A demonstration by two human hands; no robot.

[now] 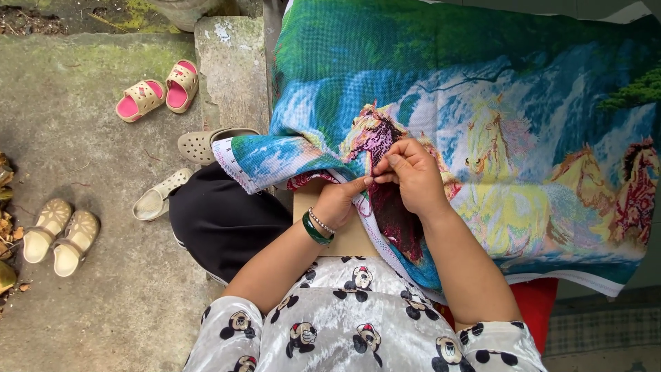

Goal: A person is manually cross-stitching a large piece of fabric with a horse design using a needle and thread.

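Note:
A large cross-stitch cloth (482, 103) with horses and a waterfall lies spread over my lap and to the right. My right hand (412, 173) rests on top of it with fingers pinched together at a dark red stitched patch; any needle or thread is too small to see. My left hand (339, 201), with a green bangle and bead bracelet on the wrist, holds the cloth's folded edge from below, thumb touching the right hand's fingertips. A tan board (348, 238) lies under the cloth on my lap.
I sit above a concrete floor (89, 172). A pink-lined pair of small sandals (157, 89) lies at upper left, a beige pair (60, 235) at far left, and two beige clogs (200, 145) beside my black-trousered leg. A stone block (231, 69) stands behind.

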